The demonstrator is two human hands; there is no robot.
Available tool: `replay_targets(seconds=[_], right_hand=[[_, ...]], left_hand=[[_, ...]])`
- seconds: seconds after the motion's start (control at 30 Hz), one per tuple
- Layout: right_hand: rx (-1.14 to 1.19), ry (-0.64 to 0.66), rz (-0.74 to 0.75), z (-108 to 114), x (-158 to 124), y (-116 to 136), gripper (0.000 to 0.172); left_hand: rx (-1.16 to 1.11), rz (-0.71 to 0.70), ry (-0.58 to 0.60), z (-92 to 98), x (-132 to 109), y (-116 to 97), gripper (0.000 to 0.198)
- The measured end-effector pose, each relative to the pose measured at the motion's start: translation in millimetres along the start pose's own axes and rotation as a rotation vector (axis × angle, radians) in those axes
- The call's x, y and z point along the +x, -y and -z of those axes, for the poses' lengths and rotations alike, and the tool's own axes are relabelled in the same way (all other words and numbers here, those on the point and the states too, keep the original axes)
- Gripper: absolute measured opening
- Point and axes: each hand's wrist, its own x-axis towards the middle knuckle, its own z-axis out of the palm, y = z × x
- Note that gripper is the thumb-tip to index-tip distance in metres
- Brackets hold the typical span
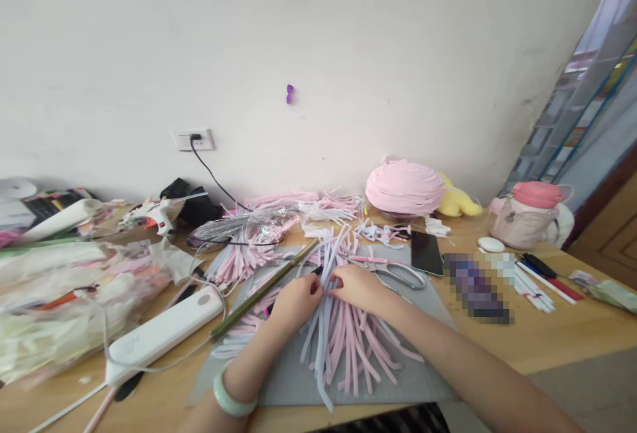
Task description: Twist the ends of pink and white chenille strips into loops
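Landmark: grey mat [398, 380] at the near edge of the worktop [547, 347].

On the mat, a fan of pink and white strips [343, 340] spreads toward the near edge. At the bundle's gathered middle, both hands meet. Left hand [297, 300], pale bangle at the wrist, grip pinched shut on the strips. Right hand [359, 287] touching it, fingers curled closed over the same bundle.

Just beyond the hands, on the mat: scissors [398, 274]. A green stick [259, 290] crosses the mat's left corner. Left of the mat, a white case [164, 333]. Right of the scissors, a dark phone [426, 252]. Beyond the mat, by the wall, a pink coiled mound [404, 187]; far left, a glue gun [156, 217].
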Motion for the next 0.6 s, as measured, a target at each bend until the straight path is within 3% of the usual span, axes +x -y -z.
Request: replay_targets(seconds=[0.17,0.33,0.43,0.6], right_hand=[[-0.049,-0.046,0.091,-15.1,0.6,-0.3,0.028],[-0.171,-0.114,0.224,-18.3,2.9,-2.3,0.014],[-0.187,-0.219,0.3,-17.6,4.9,-2.0,0.01],[-0.091,-0.376,0.383,-9.0,6.4,-4.6,0.01]], left_hand=[[0.076,-0.012,0.049,-2.9,0.9,0.7,0.014],[0.156,0.023,0.025,-3.8,-1.5,-0.7,0.02],[0.193,0.022,-0.012,-0.2,-4.4,-3.5,0.024],[0.084,-0.171,-0.133,3.1,-4.3,-3.7,0.027]])
